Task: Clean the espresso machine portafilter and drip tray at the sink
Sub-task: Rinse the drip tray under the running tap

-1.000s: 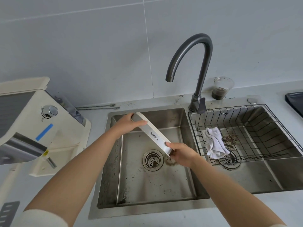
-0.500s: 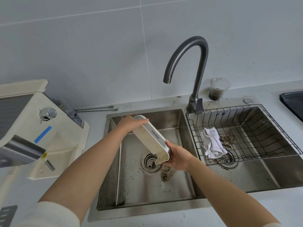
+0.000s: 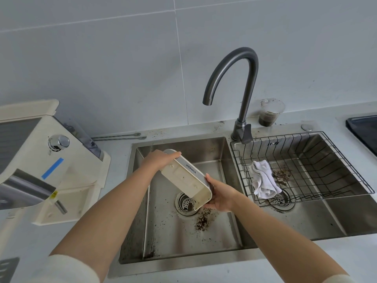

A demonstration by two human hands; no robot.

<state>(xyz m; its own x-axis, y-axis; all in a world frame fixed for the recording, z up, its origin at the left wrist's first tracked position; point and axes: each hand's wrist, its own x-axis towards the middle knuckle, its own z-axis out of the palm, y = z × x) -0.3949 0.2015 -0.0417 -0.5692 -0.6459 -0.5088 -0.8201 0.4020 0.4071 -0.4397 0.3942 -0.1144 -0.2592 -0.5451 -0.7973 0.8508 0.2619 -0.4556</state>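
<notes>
I hold the cream drip tray (image 3: 186, 177) with a silver KONKA front over the left sink basin (image 3: 204, 240). It is tipped steeply, its underside facing me and its low end above the drain (image 3: 186, 203). My left hand (image 3: 161, 160) grips the upper end and my right hand (image 3: 221, 196) grips the lower end. A small pile of coffee grounds (image 3: 203, 219) lies on the basin floor beside the drain. No portafilter is visible.
The cream espresso machine (image 3: 38, 160) stands at the left on the counter. A dark faucet (image 3: 240, 88) arches over the basin. The right basin holds a wire rack (image 3: 306, 166) with a white cloth (image 3: 263, 179) and grounds. A plastic cup (image 3: 270, 113) sits behind.
The drip tray has been tipped from nearly level to steeply slanted, turning its underside toward me. Coffee grounds have fallen onto the basin floor beside the drain.
</notes>
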